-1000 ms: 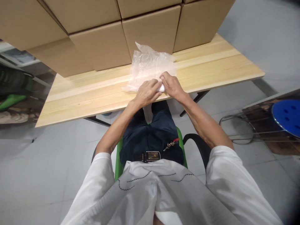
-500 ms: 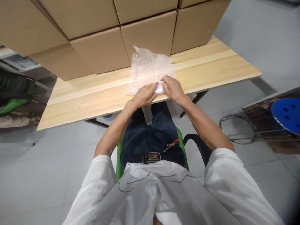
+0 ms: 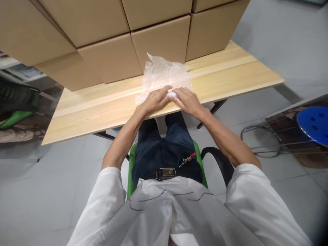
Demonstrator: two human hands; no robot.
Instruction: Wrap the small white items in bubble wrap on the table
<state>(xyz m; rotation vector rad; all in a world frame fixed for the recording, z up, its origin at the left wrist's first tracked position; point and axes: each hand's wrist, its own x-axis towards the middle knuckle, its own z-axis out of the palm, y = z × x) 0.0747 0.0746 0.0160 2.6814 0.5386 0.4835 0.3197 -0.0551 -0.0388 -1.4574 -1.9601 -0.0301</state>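
Observation:
A sheet of clear bubble wrap (image 3: 166, 73) lies on the wooden table, its far edge curling up near the boxes. At its near end is a small whitish roll (image 3: 172, 94), apparently wrapped in the same film; what is inside, if anything, I cannot make out. My left hand (image 3: 156, 98) is curved around the roll's left end, thumb on the near side. My right hand (image 3: 188, 99) grips the right end, its fingers bent over the top. Both hands rest close to the table's near edge, a short gap apart.
Stacked cardboard boxes (image 3: 110, 58) stand along the back of the wooden table (image 3: 84, 114). A blue stool (image 3: 314, 124) is on the floor at right, beside a metal ring (image 3: 261, 140). The green chair (image 3: 132, 167) is under me. Shelving and a dark chair stand at left.
Both hands have shifted slightly and closed further over the roll, covering more of it. The right fingers have come down onto it. The camera has tilted a little.

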